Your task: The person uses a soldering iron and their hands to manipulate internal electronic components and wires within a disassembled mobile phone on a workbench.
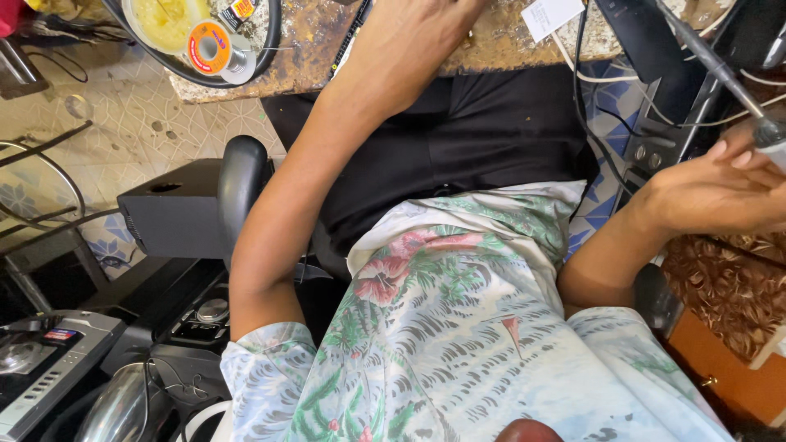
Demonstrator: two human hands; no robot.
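The right hand (pixel 720 192) is curled closed around the white and grey handle of a slim metal-shafted tool (pixel 765 131), whose dark shaft slants up and away from the grip toward the top edge; the left arm reaches up to the worn brown workbench top (pixel 327 41), and its hand is cut off by the frame, so whether it is open or closed cannot be told. Up and to the left of that arm, a round black-rimmed tray (pixel 270 37) on the bench holds a shallow dish of yellow paste (pixel 164 20) and an orange-labelled spool of solder wire (pixel 214 49), lying just beside each other; black cables (pixel 581 98) hang between the two arms, near a white paper slip (pixel 550 15); below the right-hand grip lies a brown patterned cloth (pixel 729 286); far left stands a black speaker box (pixel 172 213).
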